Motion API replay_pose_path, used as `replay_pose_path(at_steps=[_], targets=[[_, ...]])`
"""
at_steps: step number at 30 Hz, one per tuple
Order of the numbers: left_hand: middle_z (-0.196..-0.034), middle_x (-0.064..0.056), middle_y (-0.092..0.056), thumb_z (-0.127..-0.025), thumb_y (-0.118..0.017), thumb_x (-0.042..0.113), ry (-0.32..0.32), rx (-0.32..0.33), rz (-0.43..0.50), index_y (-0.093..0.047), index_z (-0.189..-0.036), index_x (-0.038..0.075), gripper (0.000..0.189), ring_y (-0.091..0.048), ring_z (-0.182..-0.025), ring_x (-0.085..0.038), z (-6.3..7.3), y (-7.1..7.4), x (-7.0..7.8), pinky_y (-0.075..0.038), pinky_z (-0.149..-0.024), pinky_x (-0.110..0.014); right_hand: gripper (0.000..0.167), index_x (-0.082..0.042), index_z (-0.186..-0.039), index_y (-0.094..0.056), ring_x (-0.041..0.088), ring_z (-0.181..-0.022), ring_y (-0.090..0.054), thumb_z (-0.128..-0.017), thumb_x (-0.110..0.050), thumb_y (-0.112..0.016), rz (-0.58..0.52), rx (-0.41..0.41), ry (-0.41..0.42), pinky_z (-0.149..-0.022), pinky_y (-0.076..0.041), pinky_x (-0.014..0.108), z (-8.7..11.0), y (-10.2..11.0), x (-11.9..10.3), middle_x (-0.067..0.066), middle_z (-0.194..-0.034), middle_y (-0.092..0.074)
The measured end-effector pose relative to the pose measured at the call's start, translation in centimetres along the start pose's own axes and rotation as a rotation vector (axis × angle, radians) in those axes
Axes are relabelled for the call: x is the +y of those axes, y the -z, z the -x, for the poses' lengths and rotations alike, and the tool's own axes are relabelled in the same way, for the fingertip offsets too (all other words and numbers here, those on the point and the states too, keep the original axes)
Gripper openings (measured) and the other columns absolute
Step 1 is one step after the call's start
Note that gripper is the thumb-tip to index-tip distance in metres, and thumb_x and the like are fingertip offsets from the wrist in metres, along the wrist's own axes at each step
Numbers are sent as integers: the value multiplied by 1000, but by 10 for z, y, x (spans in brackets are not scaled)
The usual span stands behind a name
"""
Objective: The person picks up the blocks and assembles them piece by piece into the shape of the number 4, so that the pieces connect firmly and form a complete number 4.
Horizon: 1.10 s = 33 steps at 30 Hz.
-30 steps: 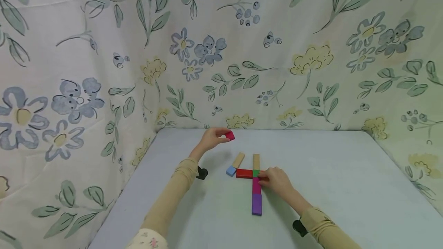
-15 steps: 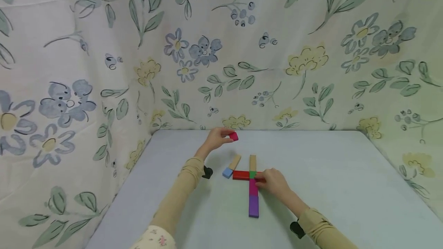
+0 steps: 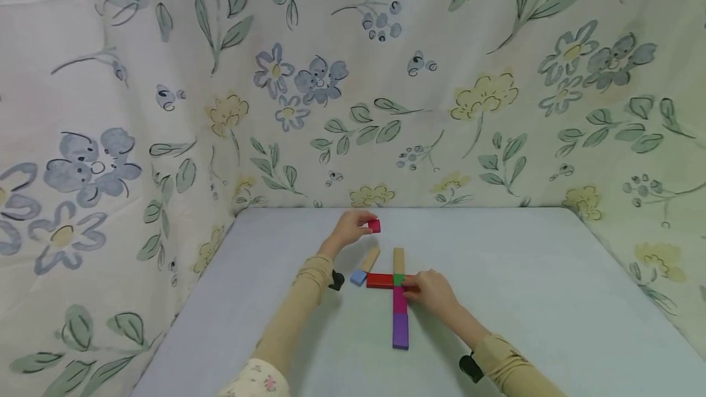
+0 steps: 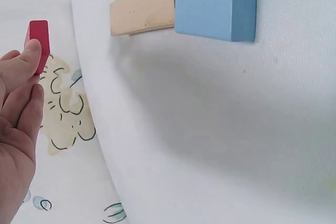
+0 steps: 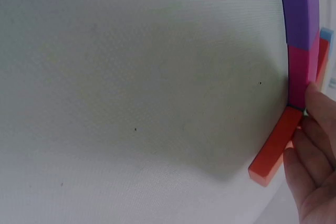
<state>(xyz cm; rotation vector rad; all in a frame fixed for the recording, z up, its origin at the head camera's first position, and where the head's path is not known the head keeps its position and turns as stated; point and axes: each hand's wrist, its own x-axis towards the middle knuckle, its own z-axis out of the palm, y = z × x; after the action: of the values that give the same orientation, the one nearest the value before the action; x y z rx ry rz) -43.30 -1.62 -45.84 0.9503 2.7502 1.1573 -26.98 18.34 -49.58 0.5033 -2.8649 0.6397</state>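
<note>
My left hand (image 3: 347, 230) is raised over the far side of the table and pinches a small red-pink block (image 4: 43, 43) between thumb and fingertips. My right hand (image 3: 432, 291) is at the crossing of a cross of blocks. In the right wrist view its thumb lies at the end of a magenta block (image 5: 299, 77). The other fingers are bent beside an orange-red block (image 5: 275, 145); whether they grip one, I cannot tell. The cross also has a green block (image 3: 399, 279) at its centre, a red block (image 3: 380, 280), a purple block (image 3: 400, 331) and a natural wood block (image 3: 399, 260).
Left of the cross, a light blue block (image 3: 358, 277) touches a slanted wood block (image 3: 371, 259). All these blocks lie on a white table (image 3: 524, 299). Floral fabric (image 3: 386, 78) hangs behind its far edge and along the left side.
My left hand has moved slightly right and toward me with the red-pink block, which has turned a little. My right hand stays at the crossing. The head view has shifted slightly.
</note>
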Motion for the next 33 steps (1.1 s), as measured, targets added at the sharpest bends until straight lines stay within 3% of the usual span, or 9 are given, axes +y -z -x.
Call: replay_pose_path(at_steps=[7, 10, 12, 22, 33], targets=[[-125, -11, -64, -87, -64, 0, -3, -73, 8, -63, -121, 5, 35, -60, -117, -22, -8, -19, -20, -49, -98, -30, 21, -4, -92, -76, 19, -74, -67, -74, -13, -79, -1, 3, 5, -60, -49, 24, 0, -2, 1, 9, -88, -75], [-126, -12, -63, -87, -62, -2, 10, -70, 0, -62, -122, 3, 36, -59, -118, -24, -5, -24, -19, -48, -99, -32, 20, -5, -92, -77, 19, -74, -67, -74, -13, -79, 6, 12, 13, -60, -49, 23, 0, -2, 2, 8, -87, -75], [-127, -16, -61, -87, -60, -7, 58, -79, -3, -60, -123, 0, 37, -57, -121, -28, 0, -22, -8, -46, -102, -36, 20, -4, -92, -77, 18, -73, -67, -74, -13, -79, 3, 12, 18, -60, -49, 23, 0, -2, 2, 7, -86, -75], [-126, -17, -62, -84, -62, -8, 58, -133, -69, -60, -123, -1, 40, -57, -119, -30, 4, -26, -10, -46, -101, -38, 19, -5, -92, -77, 13, -70, -63, -74, -12, -79, -5, -6, -5, -59, -47, 20, 0, 1, -1, 6, -85, -75], [-126, -16, -62, -84, -62, -8, 77, -198, -78, -61, -122, 0, 38, -58, -119, -30, 4, -26, -10, -47, -100, -38, 19, -5, -92, -77, 15, -72, -65, -75, -13, -78, 13, -7, 7, -60, -49, 23, -1, 1, -1, 6, -86, -75]])
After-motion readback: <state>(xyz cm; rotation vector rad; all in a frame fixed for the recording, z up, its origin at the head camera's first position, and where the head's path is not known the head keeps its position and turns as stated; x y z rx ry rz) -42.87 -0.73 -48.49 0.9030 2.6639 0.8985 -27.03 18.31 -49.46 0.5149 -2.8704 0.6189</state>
